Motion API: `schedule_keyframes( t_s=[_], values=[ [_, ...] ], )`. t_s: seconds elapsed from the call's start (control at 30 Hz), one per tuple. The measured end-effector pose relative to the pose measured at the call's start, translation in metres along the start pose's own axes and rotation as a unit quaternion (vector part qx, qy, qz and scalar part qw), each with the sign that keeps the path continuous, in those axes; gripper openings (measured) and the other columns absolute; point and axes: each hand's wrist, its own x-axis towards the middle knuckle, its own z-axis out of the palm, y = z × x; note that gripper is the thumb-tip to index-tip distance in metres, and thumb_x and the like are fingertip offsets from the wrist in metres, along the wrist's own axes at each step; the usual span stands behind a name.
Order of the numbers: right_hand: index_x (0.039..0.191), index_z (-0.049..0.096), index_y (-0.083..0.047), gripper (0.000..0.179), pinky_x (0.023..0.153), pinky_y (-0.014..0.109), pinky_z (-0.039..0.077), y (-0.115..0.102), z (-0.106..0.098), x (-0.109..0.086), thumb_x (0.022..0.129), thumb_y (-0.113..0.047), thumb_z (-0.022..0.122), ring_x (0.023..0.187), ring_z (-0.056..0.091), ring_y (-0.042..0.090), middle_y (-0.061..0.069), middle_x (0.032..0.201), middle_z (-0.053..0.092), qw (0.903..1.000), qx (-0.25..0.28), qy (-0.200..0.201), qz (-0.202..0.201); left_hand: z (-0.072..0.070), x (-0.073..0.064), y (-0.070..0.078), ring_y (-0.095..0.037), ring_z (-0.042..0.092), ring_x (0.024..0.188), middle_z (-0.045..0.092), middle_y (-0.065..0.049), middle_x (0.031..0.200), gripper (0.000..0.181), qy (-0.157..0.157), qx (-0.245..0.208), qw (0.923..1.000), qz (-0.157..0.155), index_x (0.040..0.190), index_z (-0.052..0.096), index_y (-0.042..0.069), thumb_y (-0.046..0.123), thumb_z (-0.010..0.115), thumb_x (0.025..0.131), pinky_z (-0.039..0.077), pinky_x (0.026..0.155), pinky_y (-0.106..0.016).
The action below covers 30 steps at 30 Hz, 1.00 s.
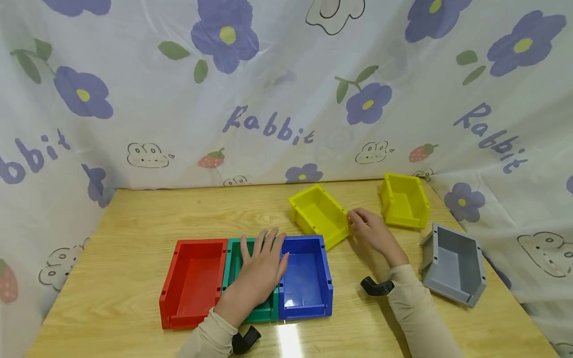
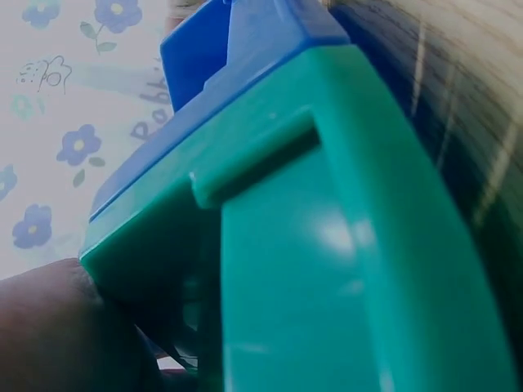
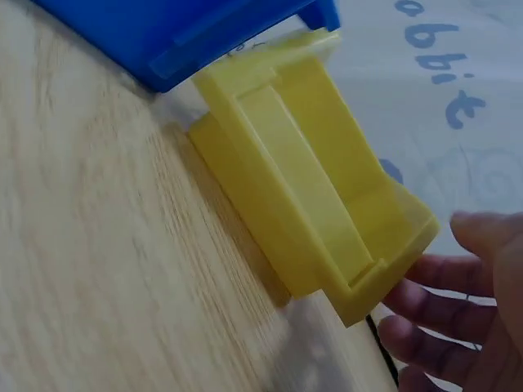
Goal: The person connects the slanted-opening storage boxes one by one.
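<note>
My left hand (image 1: 259, 271) lies over the green bin (image 1: 264, 312) with its fingers spread, fingertips at the back rim and thumb near the wall shared with the blue bin (image 1: 304, 278). Much of the green bin is hidden under it. The red bin (image 1: 197, 278) stands against the green one's left side. My right hand (image 1: 373, 231) is at the right side of a tilted-round yellow bin (image 1: 320, 214). In the right wrist view, the fingers (image 3: 433, 302) touch that yellow bin's side wall, while the thumb stands apart from it.
Behind my right hand stands a second yellow bin (image 1: 405, 201), and a grey bin (image 1: 454, 263) sits near the right table edge. The wooden table (image 1: 121, 258) meets a patterned cloth (image 1: 268, 89) at its back and sides. A black wrist device (image 1: 377, 287) is by the right sleeve.
</note>
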Motion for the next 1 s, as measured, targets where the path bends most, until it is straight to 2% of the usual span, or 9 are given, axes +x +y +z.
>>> schedule_keyframes(
  t_s=[0.2, 0.33, 0.43, 0.53, 0.67, 0.73, 0.83, 0.93, 1.0],
  values=[
    [0.134, 0.061, -0.006, 0.054, 0.082, 0.036, 0.05, -0.007, 0.006, 0.004, 0.111, -0.051, 0.041, 0.096, 0.061, 0.024, 0.016, 0.118, 0.068, 0.9993, 0.007, -0.024, 0.028, -0.005, -0.002, -0.002, -0.043, 0.035, 0.15, 0.043, -0.02, 0.161, 0.049, 0.014, 0.009, 0.9998, 0.007, 0.153, 0.046, 0.008, 0.031, 0.051, 0.11, 0.014, 0.118, -0.081],
    [0.12, 0.056, -0.003, 0.037, 0.072, 0.033, 0.044, -0.013, -0.003, -0.001, 0.11, -0.038, 0.048, 0.086, 0.053, 0.022, 0.015, 0.104, 0.06, 0.998, 0.006, -0.05, 0.037, -0.008, -0.002, -0.006, -0.044, 0.035, 0.15, 0.042, -0.021, 0.16, 0.048, 0.018, 0.01, 0.9998, -0.003, 0.152, 0.048, 0.009, 0.029, 0.053, 0.11, 0.014, 0.117, -0.082],
    [0.11, 0.051, -0.002, 0.025, 0.072, 0.035, 0.042, -0.016, -0.019, -0.009, 0.106, -0.027, 0.052, 0.087, 0.052, 0.024, 0.017, 0.104, 0.056, 0.9965, -0.024, -0.058, 0.054, -0.012, 0.0, -0.014, -0.044, 0.032, 0.152, 0.04, -0.02, 0.162, 0.047, 0.015, 0.012, 0.9996, -0.021, 0.153, 0.047, 0.01, 0.03, 0.052, 0.11, 0.012, 0.117, -0.082],
    [0.117, 0.051, -0.001, 0.034, 0.079, 0.036, 0.043, -0.018, -0.029, -0.013, 0.107, -0.034, 0.05, 0.098, 0.056, 0.029, 0.021, 0.117, 0.058, 0.9943, -0.05, -0.06, 0.072, -0.015, 0.001, -0.022, -0.044, 0.031, 0.152, 0.039, -0.02, 0.163, 0.047, 0.018, 0.017, 0.999, -0.038, 0.153, 0.047, 0.011, 0.03, 0.052, 0.11, 0.01, 0.118, -0.082],
    [0.131, 0.05, 0.0, 0.059, 0.082, 0.036, 0.044, -0.017, -0.022, -0.009, 0.109, -0.054, 0.041, 0.103, 0.055, 0.03, 0.022, 0.124, 0.057, 0.9948, -0.014, -0.033, 0.095, -0.017, 0.002, -0.028, -0.045, 0.029, 0.153, 0.037, -0.02, 0.164, 0.048, 0.01, 0.015, 0.9986, -0.049, 0.154, 0.045, 0.012, 0.032, 0.051, 0.111, 0.009, 0.119, -0.082],
    [0.131, 0.053, 0.0, 0.061, 0.078, 0.034, 0.043, -0.016, -0.015, -0.006, 0.11, -0.056, 0.038, 0.096, 0.053, 0.027, 0.019, 0.116, 0.057, 0.9952, 0.013, -0.019, 0.096, -0.019, 0.002, -0.029, -0.045, 0.028, 0.154, 0.036, -0.02, 0.165, 0.048, 0.002, 0.012, 0.9988, -0.048, 0.155, 0.044, 0.012, 0.033, 0.049, 0.111, 0.008, 0.119, -0.082],
    [0.128, 0.057, 0.001, 0.051, 0.076, 0.031, 0.043, -0.015, -0.013, -0.003, 0.112, -0.046, 0.042, 0.09, 0.05, 0.021, 0.012, 0.107, 0.057, 0.995, 0.044, -0.021, 0.087, -0.02, 0.002, -0.03, -0.045, 0.026, 0.155, 0.034, -0.019, 0.166, 0.05, -0.007, 0.012, 0.9987, -0.049, 0.156, 0.043, 0.014, 0.035, 0.048, 0.112, 0.006, 0.119, -0.081],
    [0.124, 0.054, 0.004, 0.038, 0.074, 0.032, 0.042, -0.014, -0.022, -0.006, 0.111, -0.031, 0.047, 0.086, 0.047, 0.021, 0.008, 0.097, 0.051, 0.9912, 0.077, -0.059, 0.09, -0.021, 0.001, -0.031, -0.045, 0.027, 0.155, 0.034, -0.019, 0.167, 0.049, -0.005, 0.013, 0.9984, -0.054, 0.156, 0.043, 0.015, 0.035, 0.048, 0.111, 0.006, 0.12, -0.081],
    [0.125, 0.051, 0.005, 0.035, 0.075, 0.032, 0.042, -0.012, -0.029, -0.008, 0.11, -0.027, 0.047, 0.087, 0.046, 0.02, 0.004, 0.097, 0.05, 0.9878, 0.085, -0.086, 0.099, -0.022, 0.001, -0.032, -0.045, 0.027, 0.155, 0.034, -0.019, 0.166, 0.049, -0.004, 0.014, 0.9982, -0.059, 0.156, 0.044, 0.014, 0.034, 0.048, 0.111, 0.006, 0.12, -0.08]
  ],
)
